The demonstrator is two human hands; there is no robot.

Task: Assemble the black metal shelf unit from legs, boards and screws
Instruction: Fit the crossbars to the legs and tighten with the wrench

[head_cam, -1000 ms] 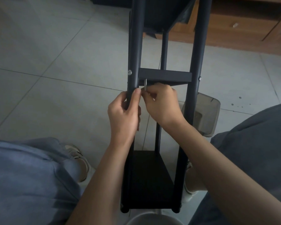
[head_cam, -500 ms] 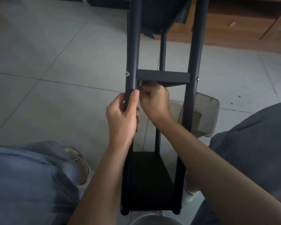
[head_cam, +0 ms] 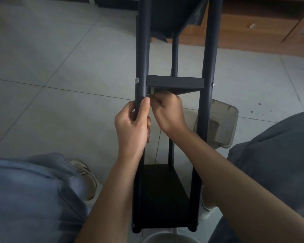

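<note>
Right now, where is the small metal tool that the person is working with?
In the head view, the small metal tool sits just under the middle board, beside the left front leg; the right hand pinches it.

We see the black metal shelf unit (head_cam: 174, 195) lying lengthwise on the floor, round tube legs (head_cam: 142, 50) joined by flat dark boards (head_cam: 175, 83), silver screws (head_cam: 136, 80) at the middle board's ends
</note>
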